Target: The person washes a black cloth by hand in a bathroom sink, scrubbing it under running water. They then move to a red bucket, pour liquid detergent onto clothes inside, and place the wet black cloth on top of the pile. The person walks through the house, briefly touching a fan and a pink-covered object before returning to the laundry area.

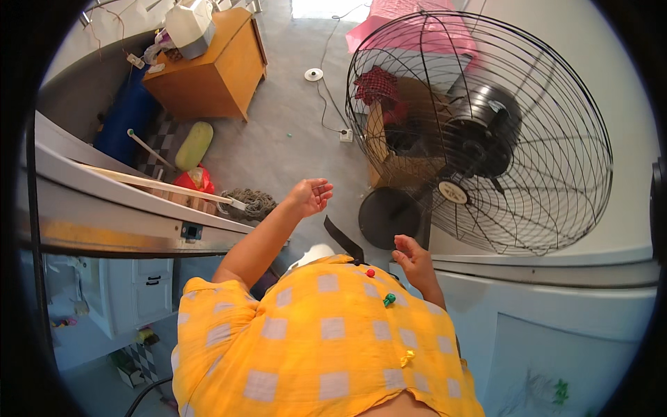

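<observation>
My left hand [313, 197] is stretched out over the grey floor, its fingers loosely bent and apart, with nothing in them. A dark strap [343, 238] shows below it, in front of my yellow checked shirt [326, 326]. My right hand [413, 260] is held close to my body, thumb and fingers apart and nothing in the grasp. Nearest to this hand is the round black base [389, 219] of a large black fan [479, 132] with a wire cage. Neither hand touches the fan.
An orange-brown wooden cabinet [208, 73] stands far left. Near it are a green gourd-like fruit [194, 146], a red bag [196, 179] and a mop [248, 204]. A cord runs to a white socket block [346, 135]. A cardboard box [376, 142] sits behind the fan's cage.
</observation>
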### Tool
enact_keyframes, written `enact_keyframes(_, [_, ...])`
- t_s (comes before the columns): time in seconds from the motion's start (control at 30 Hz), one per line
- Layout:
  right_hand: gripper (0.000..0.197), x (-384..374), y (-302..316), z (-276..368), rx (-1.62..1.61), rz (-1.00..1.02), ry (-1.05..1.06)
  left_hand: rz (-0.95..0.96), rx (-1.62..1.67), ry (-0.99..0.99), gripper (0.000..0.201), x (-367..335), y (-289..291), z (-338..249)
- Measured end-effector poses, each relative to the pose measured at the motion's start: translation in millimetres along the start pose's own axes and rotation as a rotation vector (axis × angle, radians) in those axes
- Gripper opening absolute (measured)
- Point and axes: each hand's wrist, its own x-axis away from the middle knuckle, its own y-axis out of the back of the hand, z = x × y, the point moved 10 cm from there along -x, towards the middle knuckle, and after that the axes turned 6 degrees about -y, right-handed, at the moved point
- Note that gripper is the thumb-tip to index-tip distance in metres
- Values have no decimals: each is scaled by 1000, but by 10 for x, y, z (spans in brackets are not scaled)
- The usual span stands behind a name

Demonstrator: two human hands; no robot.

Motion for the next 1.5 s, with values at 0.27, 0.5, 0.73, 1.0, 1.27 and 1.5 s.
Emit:
enact_keyframes(0.27, [36,-400,125,-232,-87,125,-255,-49,54,91,17,-916,-186,-229])
enact_keyframes(0.5, [38,-748,199,-161,-305,-5,-387,-19,-92,222,14,-1750,-465,-485])
enact_keyframes(0.73, [41,-924,38,-65,-461,-109,-557,171,-250,363,14,-2179,-697,-669])
enact_keyframes(1.0, [38,-779,38,-1252,-25,-193,-342,196,-361,518,11,-2632,-629,-553])
enact_keyframes(1.27, [38,-1148,-257,-15,-431,-256,-537,138,-436,499,12,-2677,-772,-717])
enact_keyframes(1.5, [38,-1275,-386,253,-589,-298,-553,124,-449,529,11,-2780,-693,-877])
